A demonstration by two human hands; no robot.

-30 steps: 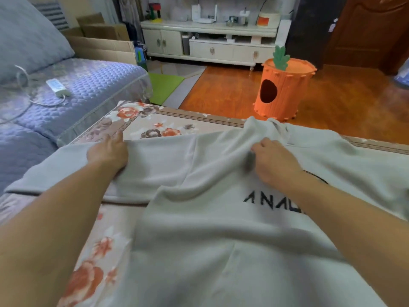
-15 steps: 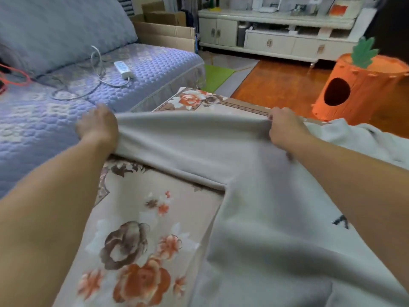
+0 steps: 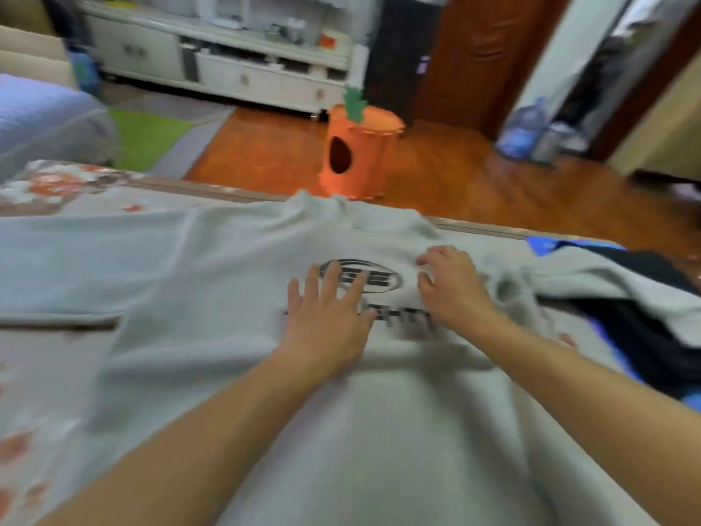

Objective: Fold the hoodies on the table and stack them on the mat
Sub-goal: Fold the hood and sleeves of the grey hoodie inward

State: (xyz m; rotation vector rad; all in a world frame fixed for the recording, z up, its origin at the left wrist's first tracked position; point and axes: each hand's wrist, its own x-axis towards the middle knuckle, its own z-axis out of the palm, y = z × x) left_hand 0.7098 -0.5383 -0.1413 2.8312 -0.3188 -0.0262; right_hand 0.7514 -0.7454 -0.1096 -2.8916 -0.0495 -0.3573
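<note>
A light grey hoodie (image 3: 197,282) with a black chest print lies spread front-up across the table, its left sleeve stretched out flat to the left. My left hand (image 3: 326,309) lies flat on the print with fingers spread. My right hand (image 3: 451,286) rests on the chest beside it, fingers bent and pressing into the cloth. The hoodie's right sleeve is bunched up at the right. A dark hoodie (image 3: 645,328) lies on a blue mat (image 3: 546,244) at the right edge, partly under the grey cloth.
The table wears a floral cloth (image 3: 57,191). Beyond its far edge stand an orange carrot-shaped bin (image 3: 360,153) on a wooden floor, a white cabinet (image 3: 227,70) and a sofa (image 3: 41,115) at the left. A water bottle (image 3: 519,131) stands by the doorway.
Both hands let go of the left sleeve, which now lies flat, and moved right onto the hoodie's chest. The view swung right.
</note>
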